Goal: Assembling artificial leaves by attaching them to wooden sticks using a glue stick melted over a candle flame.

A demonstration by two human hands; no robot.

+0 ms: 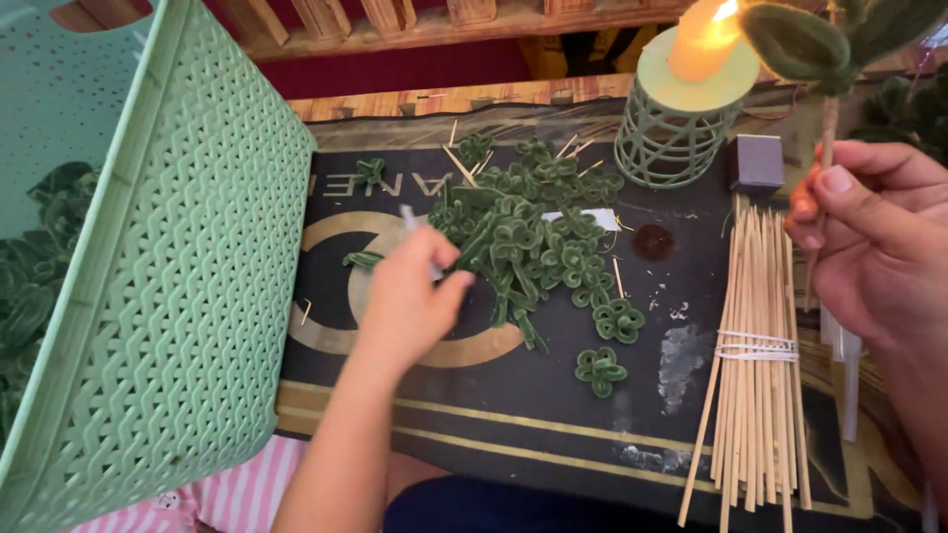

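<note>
Reaching into the pile of green fuzzy looped leaf shapes (523, 237), the left hand (410, 296) is seen, fingers pinching a thin pale tool (410, 219). A thin wooden stick topped with a green felt leaf (828, 128) is pinched by the right hand (874, 242). One loop is best lifted singly, judged from the tangle.

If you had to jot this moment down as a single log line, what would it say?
left hand: reaching into pile of green felt loops | right hand: holding stick with green leaf | nearby: bundle of wooden sticks, lit candle, green basket

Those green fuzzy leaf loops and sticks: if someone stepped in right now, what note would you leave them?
Left hand: reaching into the leaf-loop pile, a thin pale tool pinched in it.
Right hand: holds a stick upright, green leaves already on its top.
Bundle of bare sticks lies tied on the dark mat.
Green basket at left holds more green pieces.
Candle is lit.
</note>
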